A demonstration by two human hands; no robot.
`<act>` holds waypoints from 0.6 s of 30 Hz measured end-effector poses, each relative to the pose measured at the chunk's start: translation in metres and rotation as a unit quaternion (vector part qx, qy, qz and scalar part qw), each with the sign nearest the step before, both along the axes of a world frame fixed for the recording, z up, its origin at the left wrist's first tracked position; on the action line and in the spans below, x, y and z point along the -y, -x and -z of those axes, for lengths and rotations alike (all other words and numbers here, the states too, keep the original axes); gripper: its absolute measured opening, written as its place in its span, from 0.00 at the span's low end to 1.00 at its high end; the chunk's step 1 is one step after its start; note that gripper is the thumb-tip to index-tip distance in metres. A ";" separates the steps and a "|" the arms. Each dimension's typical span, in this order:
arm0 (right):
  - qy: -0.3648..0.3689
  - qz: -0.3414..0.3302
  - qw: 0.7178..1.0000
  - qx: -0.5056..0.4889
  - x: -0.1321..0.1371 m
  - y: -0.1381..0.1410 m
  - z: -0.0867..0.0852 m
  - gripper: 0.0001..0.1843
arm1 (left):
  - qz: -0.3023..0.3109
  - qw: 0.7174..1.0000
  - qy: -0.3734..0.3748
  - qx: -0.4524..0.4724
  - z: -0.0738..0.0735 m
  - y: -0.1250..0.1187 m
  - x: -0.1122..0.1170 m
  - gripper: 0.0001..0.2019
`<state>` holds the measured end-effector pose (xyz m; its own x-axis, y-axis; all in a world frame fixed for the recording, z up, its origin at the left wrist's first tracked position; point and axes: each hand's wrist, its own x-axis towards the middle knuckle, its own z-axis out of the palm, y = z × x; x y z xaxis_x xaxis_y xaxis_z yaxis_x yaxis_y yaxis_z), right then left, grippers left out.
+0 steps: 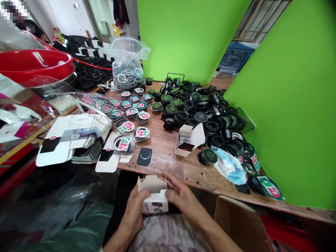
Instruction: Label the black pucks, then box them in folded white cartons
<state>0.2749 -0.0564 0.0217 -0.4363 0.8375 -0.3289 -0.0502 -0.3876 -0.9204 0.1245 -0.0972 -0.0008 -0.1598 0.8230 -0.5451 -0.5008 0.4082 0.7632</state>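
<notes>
A small white cardboard box (155,204) with a dark printed picture is held close to my lap, its top flaps standing up. My left hand (135,206) grips its left side, thumb on the upper edge. On the right side, my right hand (181,194) holds the same box with fingers behind it. Whether anything lies inside the box cannot be seen. Just beyond, on the wooden table (168,164), lie a dark square card (144,156) with a ring print and an open small box (185,140) with a clear insert.
Flattened boxes (76,136) are stacked at left, near bagged rings with stickers (126,126). A heap of black lens-like parts (202,108) fills the right, by a blue-white cloth (229,164). Green panels (183,38) stand behind; a cardboard carton (236,224) sits below the table edge.
</notes>
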 end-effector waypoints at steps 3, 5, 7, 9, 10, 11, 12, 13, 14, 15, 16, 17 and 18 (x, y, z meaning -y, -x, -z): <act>0.036 0.025 0.999 -0.008 -0.006 -0.010 -0.003 0.23 | 0.014 0.999 0.002 0.032 -0.001 0.000 -0.008 0.21; 0.022 0.020 0.999 0.028 -0.006 -0.011 -0.001 0.19 | 0.042 0.998 0.003 0.054 -0.005 -0.003 -0.012 0.21; 0.002 0.015 0.999 0.050 -0.004 -0.009 0.003 0.18 | 0.062 0.994 0.003 0.094 -0.009 -0.006 -0.015 0.20; -0.027 0.037 0.997 0.070 -0.003 -0.007 0.008 0.19 | 0.068 0.988 0.007 0.139 -0.011 -0.009 -0.016 0.21; -0.047 0.049 0.994 0.083 -0.002 -0.006 0.010 0.20 | 0.070 0.986 0.010 0.148 -0.011 -0.010 -0.016 0.22; -0.073 0.055 0.991 0.098 -0.002 -0.006 0.012 0.21 | 0.076 0.987 0.012 0.144 -0.010 -0.012 -0.015 0.21; -0.110 0.056 0.985 0.116 -0.002 -0.007 0.012 0.21 | 0.083 0.988 0.013 0.126 -0.008 -0.013 -0.014 0.19; -0.154 0.046 0.978 0.132 -0.002 -0.009 0.012 0.21 | 0.092 0.991 0.010 0.099 -0.006 -0.014 -0.013 0.18; -0.199 0.021 0.970 0.139 -0.003 -0.012 0.010 0.19 | 0.099 0.993 0.002 0.068 -0.003 -0.015 -0.012 0.17; -0.236 -0.016 0.962 0.137 -0.004 -0.015 0.007 0.17 | 0.103 0.994 -0.005 0.044 -0.001 -0.016 -0.011 0.16; -0.260 -0.060 0.955 0.128 -0.005 -0.019 0.004 0.15 | 0.106 0.994 -0.009 0.028 0.002 -0.017 -0.011 0.14; -0.269 -0.102 0.950 0.118 -0.007 -0.023 0.000 0.13 | 0.107 0.994 -0.010 0.021 0.004 -0.017 -0.011 0.12; -0.263 -0.135 0.949 0.112 -0.009 -0.026 -0.003 0.12 | 0.109 0.994 -0.007 0.021 0.005 -0.017 -0.012 0.12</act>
